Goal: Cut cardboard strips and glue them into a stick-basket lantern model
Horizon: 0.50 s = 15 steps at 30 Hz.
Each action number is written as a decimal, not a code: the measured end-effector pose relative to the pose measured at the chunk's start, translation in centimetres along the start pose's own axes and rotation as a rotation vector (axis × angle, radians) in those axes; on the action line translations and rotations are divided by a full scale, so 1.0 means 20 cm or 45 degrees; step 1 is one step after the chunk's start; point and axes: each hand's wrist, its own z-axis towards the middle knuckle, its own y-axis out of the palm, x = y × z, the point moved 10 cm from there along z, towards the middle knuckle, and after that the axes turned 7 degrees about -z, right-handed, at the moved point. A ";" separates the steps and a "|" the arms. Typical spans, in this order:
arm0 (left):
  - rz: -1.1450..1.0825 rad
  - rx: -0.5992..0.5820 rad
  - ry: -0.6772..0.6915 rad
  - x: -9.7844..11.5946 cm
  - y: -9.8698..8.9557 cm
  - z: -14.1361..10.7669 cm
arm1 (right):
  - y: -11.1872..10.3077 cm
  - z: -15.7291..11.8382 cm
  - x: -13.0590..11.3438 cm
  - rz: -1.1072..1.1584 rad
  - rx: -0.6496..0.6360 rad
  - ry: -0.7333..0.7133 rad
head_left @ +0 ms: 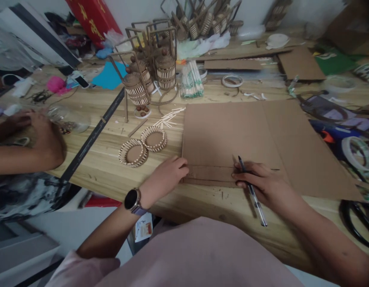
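A large brown cardboard sheet [232, 131] lies flat on the table before me. Along its near edge runs a narrow cardboard strip [210, 173], bordered by dark lines. My left hand [172, 172], with a watch on the wrist, has its fingers closed on the strip's left end at the sheet's edge. In my right hand [256, 179] is a pen [256, 203], held slanted with its clear end toward me. The fingertips of that hand also touch the right end of the strip. A short dark line shows on the sheet just beyond my right knuckles.
Two stick-walled rings [133, 153] and loose sticks [168, 118] lie left of the sheet. Small lidded baskets [165, 71] stand behind. Scissors handles [356, 223] and tape rolls [358, 153] are at right. Another person's arm [32, 149] rests at left, beyond a black strip [95, 133].
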 end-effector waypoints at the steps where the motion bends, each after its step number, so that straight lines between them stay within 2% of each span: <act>1: -0.035 -0.041 0.039 0.01 0.01 0.02 | 0.00 0.00 0.00 0.011 0.001 0.007; 6: -0.142 -0.149 0.102 0.01 0.03 0.09 | -0.01 0.01 -0.01 0.001 0.010 0.004; 15: -0.115 -0.185 0.109 0.01 0.04 0.09 | -0.02 -0.01 -0.02 -0.033 0.023 -0.021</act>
